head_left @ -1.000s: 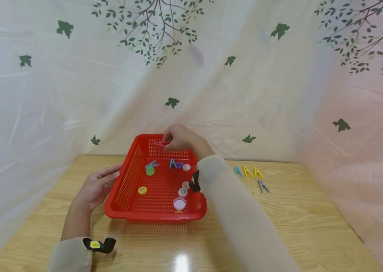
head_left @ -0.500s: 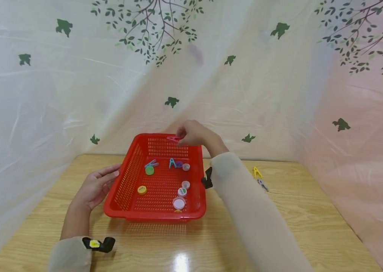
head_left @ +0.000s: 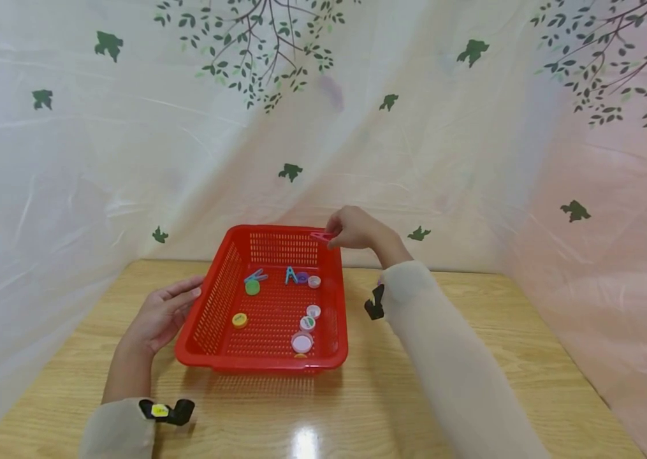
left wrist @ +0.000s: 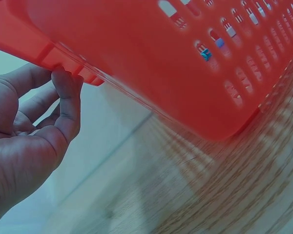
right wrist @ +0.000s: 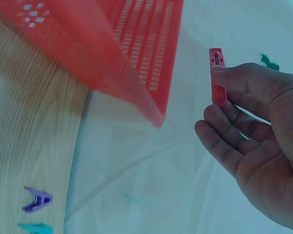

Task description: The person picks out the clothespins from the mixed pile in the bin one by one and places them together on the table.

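My right hand (head_left: 357, 228) pinches a pinkish-red clothespin (right wrist: 218, 78) between thumb and fingers, the other fingers loosely bent below it. This hand is at the far right corner of the red basket (head_left: 260, 364), and the clothespin overlaps the far rim in the head view. My left hand (head_left: 165, 313) is at the basket's left rim, its thumb and fingertips on the rim's edge in the left wrist view. Inside the basket lie two blue clothespins (head_left: 291, 275), a green cap (head_left: 252, 287), a yellow cap (head_left: 239, 320), a purple piece (head_left: 302, 277) and several whitish caps (head_left: 302, 343).
A purple clothespin (right wrist: 37, 199) and a teal clothespin (right wrist: 35, 228) lie on the wooden table (head_left: 507, 357), right of the basket. My right sleeve (head_left: 461, 357) covers part of that side. A pale curtain with leaf prints (head_left: 472, 159) hangs behind the table.
My right hand has moved right, from over the basket's far middle to its far right corner, still holding the clothespin. The sleeve now hides the yellow and grey clothespins. My left hand stays put.
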The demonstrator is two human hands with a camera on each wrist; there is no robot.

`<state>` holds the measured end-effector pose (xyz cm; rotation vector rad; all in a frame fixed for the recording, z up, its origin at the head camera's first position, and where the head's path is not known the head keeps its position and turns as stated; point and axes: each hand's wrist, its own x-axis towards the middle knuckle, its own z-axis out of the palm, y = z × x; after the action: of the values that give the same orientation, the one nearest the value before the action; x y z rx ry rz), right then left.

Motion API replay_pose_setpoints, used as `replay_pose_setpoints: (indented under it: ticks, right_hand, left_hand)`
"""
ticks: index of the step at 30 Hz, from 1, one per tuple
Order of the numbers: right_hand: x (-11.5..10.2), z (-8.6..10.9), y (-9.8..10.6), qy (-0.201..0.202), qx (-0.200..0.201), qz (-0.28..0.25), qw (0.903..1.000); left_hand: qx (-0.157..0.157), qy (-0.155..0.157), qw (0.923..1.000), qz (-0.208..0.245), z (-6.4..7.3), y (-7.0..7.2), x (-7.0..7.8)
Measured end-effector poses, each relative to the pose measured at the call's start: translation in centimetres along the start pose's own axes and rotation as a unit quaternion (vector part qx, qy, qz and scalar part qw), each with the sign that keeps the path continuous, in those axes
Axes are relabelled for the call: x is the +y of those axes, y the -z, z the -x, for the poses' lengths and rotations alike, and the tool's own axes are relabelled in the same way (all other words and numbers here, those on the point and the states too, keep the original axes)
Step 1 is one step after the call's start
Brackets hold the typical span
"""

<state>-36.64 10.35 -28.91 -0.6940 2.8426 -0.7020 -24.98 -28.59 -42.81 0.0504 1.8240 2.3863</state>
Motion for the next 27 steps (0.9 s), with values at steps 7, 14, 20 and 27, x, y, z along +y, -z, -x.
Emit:
replay_pose_setpoints:
  ticks: [7,14,20,27]
  right_hand:
    - [2.1,0.8,0.3,-0.008,0.008,-0.014,0.9998]
    - [4.5,1.8,0.7,-0.021,0.005,0.005,0.9998]
    - [6.3,2.8,1.1,-0.025,-0.001,0.019,0.9995]
    - [8.5,4.1,1.3,-0.032,0.001,0.026,0.9991]
  left_hand:
    - [-0.002,0.003,1.0,0.008,0.0,0.0,0.2]
    - [-0.004,0.005,0.9999,0.011,0.0,-0.2,0.3]
    - [-0.003,0.003,0.9999,0.011,0.1,-0.2,0.3]
    - [-0.005,0.003,0.9999,0.014,0.1,-0.1,0.1]
